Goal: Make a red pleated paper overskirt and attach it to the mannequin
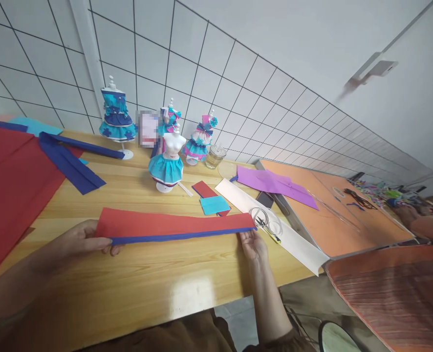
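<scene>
Stretching from hand to hand over the pale wooden tabletop point(143, 288) is a long, flat red strip of cloth or paper point(172, 223), can't tell which. Long axis runs pretty much sideways, so neither hand's really nearer. Hands are well apart: left hand point(86, 238) pinches one end, thumb on top; right hand point(253, 246) is palm-up at the other, seemingly pinching the near corner. Looks-wise, blue edging on the near side, and it's wider toward the left hand.
</scene>
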Motion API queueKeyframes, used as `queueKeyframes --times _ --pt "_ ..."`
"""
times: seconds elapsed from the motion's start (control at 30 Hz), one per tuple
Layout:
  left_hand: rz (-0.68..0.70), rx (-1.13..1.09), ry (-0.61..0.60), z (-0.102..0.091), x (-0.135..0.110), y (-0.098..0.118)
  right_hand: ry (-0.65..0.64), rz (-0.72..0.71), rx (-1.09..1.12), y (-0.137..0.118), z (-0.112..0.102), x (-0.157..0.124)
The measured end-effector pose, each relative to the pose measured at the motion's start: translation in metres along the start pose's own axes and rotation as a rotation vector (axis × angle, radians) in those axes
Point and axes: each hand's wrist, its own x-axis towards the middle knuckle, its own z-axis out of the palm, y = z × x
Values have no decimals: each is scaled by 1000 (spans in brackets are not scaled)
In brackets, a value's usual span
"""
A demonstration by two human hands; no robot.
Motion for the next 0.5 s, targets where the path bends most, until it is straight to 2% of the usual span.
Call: queueKeyframes --times 0.13,0.37,0.5 --pt "-26 56 0 3 -7 -3 82 -3 28 -10 -1 10" --pt "-36 74 -98 9 -12 -4 132 7 1 -14 -3 14" --pt "-52 29 23 16 -16 4 130 -2 -9 -16 -1 8"
